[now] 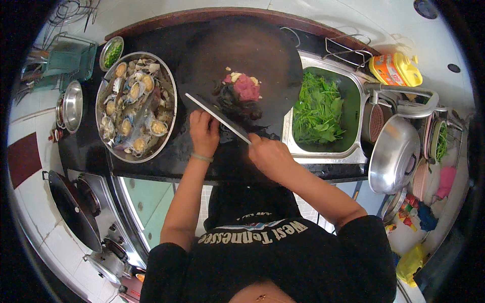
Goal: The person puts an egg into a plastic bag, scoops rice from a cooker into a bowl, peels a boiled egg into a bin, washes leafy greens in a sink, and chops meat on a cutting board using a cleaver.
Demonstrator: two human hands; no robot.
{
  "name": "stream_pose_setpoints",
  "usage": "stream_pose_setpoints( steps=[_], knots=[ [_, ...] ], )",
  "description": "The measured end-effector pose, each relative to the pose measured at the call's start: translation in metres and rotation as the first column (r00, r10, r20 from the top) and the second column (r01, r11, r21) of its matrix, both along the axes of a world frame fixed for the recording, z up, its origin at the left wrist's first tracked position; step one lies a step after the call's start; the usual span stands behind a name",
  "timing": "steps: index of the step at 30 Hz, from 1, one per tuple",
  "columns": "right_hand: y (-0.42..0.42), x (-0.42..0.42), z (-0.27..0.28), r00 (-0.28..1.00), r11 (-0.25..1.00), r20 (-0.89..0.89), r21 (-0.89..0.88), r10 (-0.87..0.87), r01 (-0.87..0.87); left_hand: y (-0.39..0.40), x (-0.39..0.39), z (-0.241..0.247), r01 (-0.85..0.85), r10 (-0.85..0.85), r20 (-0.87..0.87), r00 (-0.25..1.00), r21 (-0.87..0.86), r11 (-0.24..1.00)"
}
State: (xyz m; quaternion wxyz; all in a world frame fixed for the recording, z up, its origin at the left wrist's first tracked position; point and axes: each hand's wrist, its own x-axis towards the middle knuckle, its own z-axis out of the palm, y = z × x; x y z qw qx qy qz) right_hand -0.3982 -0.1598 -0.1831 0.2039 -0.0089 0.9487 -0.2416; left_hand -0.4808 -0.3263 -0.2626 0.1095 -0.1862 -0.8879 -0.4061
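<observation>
My right hand [271, 156] is closed on the handle of a kitchen knife [219, 116], whose blade slants up and left over the dark board or counter. The fingers of my left hand [204, 130] are bent close against the near side of the blade; whether they hold anything is hidden. Beyond the knife lies a pile of pink minced meat [246, 89] with pale chopped bits around it and dark, wet pieces [227, 96] beside it. Left of my hands stands a large round metal tray [174, 110] of abalone, clams and other seafood.
A metal sink [356, 113] with leafy greens in water is on the right, beside a faucet [409, 110] and a metal pan [396, 155]. A yellow bottle [396, 69] stands behind. Bowls [72, 106] and a gas stove with a wok [72, 212] are at left.
</observation>
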Motion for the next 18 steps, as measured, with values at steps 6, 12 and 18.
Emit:
stream_pose_setpoints(
  steps=[6,12,18],
  knots=[
    [0.01,-0.004,0.007,0.997,0.995,-0.049,-0.082,-0.066,0.062,-0.001,-0.003,-0.001,0.053,-0.054,0.026,0.998,0.041,0.998],
    [0.007,0.008,0.019,0.998,0.999,0.062,-0.041,0.001,0.002,-0.005,-0.002,-0.003,0.056,-0.057,-0.026,0.998,-0.019,0.998],
    [0.004,-0.006,-0.004,0.991,0.992,-0.102,-0.103,-0.087,0.076,-0.003,-0.001,-0.005,0.043,-0.045,0.069,0.997,0.032,0.999]
  ],
)
